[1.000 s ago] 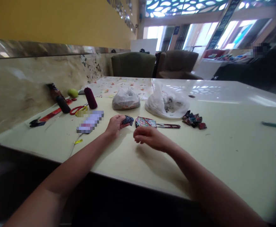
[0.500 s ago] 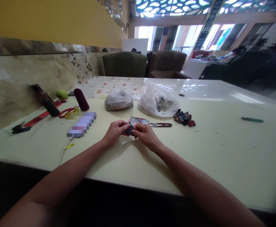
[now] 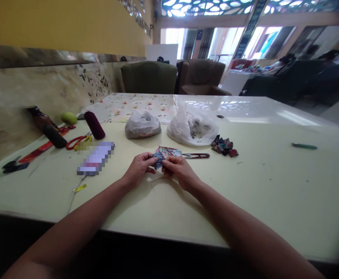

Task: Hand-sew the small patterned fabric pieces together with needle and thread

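My left hand [image 3: 139,166] and my right hand [image 3: 181,170] meet over the table, pinching a small blue-grey patterned fabric piece [image 3: 158,160] between thumbs and fingers. A pale thread [image 3: 159,179] trails below them over the tabletop; whether a needle is on it is too small to tell. Just behind the fingers lies a multicoloured patterned fabric piece [image 3: 172,151], partly covered by my right hand. Thread snips [image 3: 200,155] with dark red handles rest beside it. Farther right sits a pile of small folded dark fabric pieces [image 3: 224,145].
Two white plastic bags [image 3: 142,126] stand behind my hands. Leftward are a phone [image 3: 96,158] with a cable, red-and-yellow scissors [image 3: 78,142], a maroon thread cone [image 3: 94,125], a dark cylinder [image 3: 54,136], a bottle [image 3: 40,118] and a green fruit [image 3: 69,117]. A green pen-like item [image 3: 304,146] lies right.
The fabric piece between my fingers now shows more of its patterned face, and my hands are slightly farther apart. The view has shifted a little, moving most things leftward.
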`<state>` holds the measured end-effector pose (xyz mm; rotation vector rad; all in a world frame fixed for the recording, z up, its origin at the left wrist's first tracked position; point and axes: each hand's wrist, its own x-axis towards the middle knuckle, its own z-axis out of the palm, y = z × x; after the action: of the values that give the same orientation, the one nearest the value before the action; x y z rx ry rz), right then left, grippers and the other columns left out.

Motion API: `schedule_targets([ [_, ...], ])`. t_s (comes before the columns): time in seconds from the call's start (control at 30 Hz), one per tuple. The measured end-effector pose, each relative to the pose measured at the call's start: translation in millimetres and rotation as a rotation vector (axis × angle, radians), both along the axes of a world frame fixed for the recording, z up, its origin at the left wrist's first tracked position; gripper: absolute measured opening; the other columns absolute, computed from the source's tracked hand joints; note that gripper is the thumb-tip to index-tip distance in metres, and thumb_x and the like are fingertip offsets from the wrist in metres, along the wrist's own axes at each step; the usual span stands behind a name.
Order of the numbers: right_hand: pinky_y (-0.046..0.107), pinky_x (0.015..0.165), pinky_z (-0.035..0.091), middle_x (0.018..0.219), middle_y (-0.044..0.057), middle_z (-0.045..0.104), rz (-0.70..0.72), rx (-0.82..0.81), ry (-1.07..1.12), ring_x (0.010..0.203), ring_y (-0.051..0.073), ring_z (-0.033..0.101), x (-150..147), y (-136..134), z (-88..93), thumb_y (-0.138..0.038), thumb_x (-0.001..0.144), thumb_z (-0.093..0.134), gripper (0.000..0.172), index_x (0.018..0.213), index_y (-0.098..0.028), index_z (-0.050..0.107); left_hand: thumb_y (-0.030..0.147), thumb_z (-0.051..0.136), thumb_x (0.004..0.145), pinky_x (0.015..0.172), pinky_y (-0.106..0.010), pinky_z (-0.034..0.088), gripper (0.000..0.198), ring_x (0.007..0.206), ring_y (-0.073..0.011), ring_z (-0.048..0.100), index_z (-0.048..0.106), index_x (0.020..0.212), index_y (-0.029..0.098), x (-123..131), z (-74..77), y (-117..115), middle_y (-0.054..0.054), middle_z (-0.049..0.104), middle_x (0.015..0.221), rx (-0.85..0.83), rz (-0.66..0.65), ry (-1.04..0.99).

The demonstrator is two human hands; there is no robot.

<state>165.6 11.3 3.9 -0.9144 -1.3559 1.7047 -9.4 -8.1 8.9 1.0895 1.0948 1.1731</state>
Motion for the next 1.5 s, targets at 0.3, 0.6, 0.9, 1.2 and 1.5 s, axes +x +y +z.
schedule_targets([
  [0.3,0.021,0.053,0.032,0.058,-0.005,0.053,0.006,-0.093,0.063,0.051,0.006,0.044,1.6,0.5,2.6,-0.043,0.068,0.081,0.037,0.071,-0.016,0.055,0.037,0.077,0.073,0.055,-0.021,0.050,0.031,0.062,-0.0100,0.057,0.063,0.089,0.014,2.6,1.0,-2.7,0.000,0.063,0.073,0.075,-0.016,0.106],
  [0.6,0.021,0.054,0.035,0.062,-0.003,0.057,0.039,-0.173,0.104,0.052,0.006,0.048,3.3,1.1,-4.1,-0.038,0.071,0.080,0.032,0.075,-0.016,0.058,0.034,0.076,0.076,0.056,-0.021,0.050,0.027,0.060,-0.0094,0.057,0.061,0.090,0.016,-0.9,1.1,-0.1,0.003,0.061,0.070,0.096,-0.025,0.121],
  [0.9,0.020,0.052,0.035,0.058,-0.004,0.055,0.037,-0.183,0.063,0.050,0.006,0.047,4.5,2.1,-6.0,-0.037,0.075,0.076,0.028,0.075,-0.016,0.056,0.035,0.076,0.075,0.060,-0.023,0.048,0.029,0.062,-0.0104,0.058,0.064,0.092,0.015,-1.1,3.0,-0.8,0.000,0.065,0.074,0.005,-0.085,0.143],
  [1.2,0.021,0.049,0.037,0.057,-0.004,0.055,0.046,-0.159,0.017,0.049,0.007,0.047,3.3,0.6,-1.1,-0.036,0.075,0.073,0.027,0.076,-0.017,0.054,0.038,0.077,0.075,0.063,-0.023,0.044,0.028,0.065,-0.0107,0.056,0.060,0.080,0.016,-2.6,1.7,-1.0,0.000,0.064,0.073,-0.036,-0.063,0.135],
  [1.5,0.020,0.050,0.038,0.061,-0.003,0.057,0.046,-0.111,-0.034,0.051,0.007,0.050,8.1,5.7,-1.1,-0.041,0.080,0.069,0.028,0.078,-0.016,0.056,0.036,0.077,0.076,0.065,-0.025,0.046,0.024,0.065,-0.0110,0.056,0.067,0.084,0.014,-2.9,-1.6,-2.4,-0.002,0.066,0.077,-0.092,-0.080,0.131],
])
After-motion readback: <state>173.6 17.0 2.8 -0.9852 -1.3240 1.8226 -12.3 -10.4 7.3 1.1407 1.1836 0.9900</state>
